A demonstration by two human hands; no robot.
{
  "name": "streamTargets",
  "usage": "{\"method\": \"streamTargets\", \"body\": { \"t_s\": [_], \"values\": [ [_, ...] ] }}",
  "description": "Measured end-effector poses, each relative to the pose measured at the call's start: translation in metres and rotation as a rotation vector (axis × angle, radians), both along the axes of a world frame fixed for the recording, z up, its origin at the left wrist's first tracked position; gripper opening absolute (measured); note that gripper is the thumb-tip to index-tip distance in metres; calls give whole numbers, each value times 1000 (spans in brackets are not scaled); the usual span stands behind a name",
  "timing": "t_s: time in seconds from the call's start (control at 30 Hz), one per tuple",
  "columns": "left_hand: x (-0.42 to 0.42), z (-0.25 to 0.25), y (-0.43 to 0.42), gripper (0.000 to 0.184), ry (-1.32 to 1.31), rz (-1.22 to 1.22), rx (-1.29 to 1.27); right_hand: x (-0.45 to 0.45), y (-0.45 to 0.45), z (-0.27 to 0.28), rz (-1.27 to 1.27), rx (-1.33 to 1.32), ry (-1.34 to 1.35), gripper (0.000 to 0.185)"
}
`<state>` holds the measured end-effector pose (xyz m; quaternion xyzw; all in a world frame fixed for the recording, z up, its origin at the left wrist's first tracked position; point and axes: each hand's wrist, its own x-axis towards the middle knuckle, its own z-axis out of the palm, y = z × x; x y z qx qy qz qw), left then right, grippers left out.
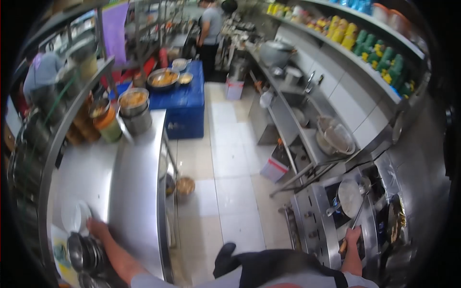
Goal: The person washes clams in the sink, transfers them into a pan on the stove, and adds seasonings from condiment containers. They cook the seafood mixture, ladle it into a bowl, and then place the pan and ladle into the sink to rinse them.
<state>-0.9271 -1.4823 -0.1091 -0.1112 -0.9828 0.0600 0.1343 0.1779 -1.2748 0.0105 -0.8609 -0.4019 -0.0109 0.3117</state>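
Observation:
My left hand (98, 228) reaches over the steel counter at the left, its fingers at the edge of a white bowl (77, 215) and apparently gripping it. Just below that hand stand stacked metal bowls (80, 252). On the right, my right hand (353, 234) is closed around the handle of a long ladle (357, 214), whose wooden end sticks out below the fist. The ladle's head lies beside a pan (350, 198) with pale contents on the stove. A blue flame shows near the pan's left edge.
The stove (314, 223) and a steel sink counter (293, 103) line the right side, under a shelf of bottles (374, 48). A blue chest (185, 115) carries food pans. Filled pots (134, 103) stand on the left counter (134, 192). Another person (210, 33) stands at the back.

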Motion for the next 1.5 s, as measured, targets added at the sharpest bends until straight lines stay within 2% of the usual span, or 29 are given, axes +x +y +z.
{"method": "streamTargets", "body": {
  "t_s": [0.07,0.1,0.13,0.23,0.3,0.33,0.37,0.4,0.47,0.63,0.73,0.8,0.83,0.9,0.93,1.0,1.07,1.1,1.17,1.2,1.23,1.27,1.3,1.33,1.37,1.4,1.43,1.5],
  "values": [
    [9,-7,8,31,112,81,209,0,-6,-5,-44,-22,-23,18],
    [61,62,32,33,-152,163,114,6,-2,-11,-79,-23,-108,17],
    [77,70,40,33,-140,157,128,12,-1,-15,-84,-11,-95,17],
    [96,56,42,33,-89,132,43,27,6,-24,-48,6,-70,17],
    [91,25,38,32,-30,27,-155,32,6,-36,33,96,-131,18],
    [97,10,35,30,44,-29,41,33,4,-40,47,89,-119,18],
    [109,3,28,29,118,-82,238,15,3,-22,11,49,-21,18],
    [136,21,24,29,127,-64,229,3,4,-12,-24,5,75,19],
    [200,63,42,27,19,-63,283,22,5,-35,8,17,79,19],
    [261,50,21,26,23,-123,368,30,-5,-41,33,96,79,19],
    [290,54,12,24,50,-154,409,42,-11,-48,70,122,217,19],
    [304,54,3,23,42,-151,419,60,-13,-62,90,143,133,18],
    [307,50,-1,22,43,-137,420,46,-16,-41,89,153,138,18],
    [312,46,-6,21,40,-127,420,23,-30,2,45,117,373,17],
    [314,43,-7,23,81,-127,394,36,-31,-2,32,112,371,17],
    [336,45,-8,24,111,-163,335,65,-38,-31,127,139,154,17],
    [366,68,8,31,62,-166,244,79,-46,-34,196,203,226,18],
    [377,55,17,36,161,-298,237,97,-49,-49,195,176,148,20],
    [425,57,62,39,-208,-521,374,93,-58,-18,201,97,230,21],
    [457,43,90,40,-209,-656,380,91,-61,-7,204,94,231,20],
    [488,19,117,42,-397,-748,364,103,-62,-13,202,70,347,22],
    [523,-7,145,41,-549,-967,356,115,-62,-20,213,63,416,24],
    [559,-43,181,40,-736,-1009,280,126,-64,-30,197,22,200,23],
    [620,-42,203,38,-953,-1029,235,127,-70,-23,218,93,466,19],
    [660,-91,224,34,-992,-1307,340,137,-75,-16,155,-10,590,16],
    [717,-101,244,32,-1183,-1251,402,135,-75,-1,89,-79,609,15],
    [758,-145,267,31,-1196,-1373,384,148,-76,-13,84,-97,571,15],
    [853,-145,289,33,-1344,-1425,389,165,-83,-24,93,-115,510,15]
  ]
}}
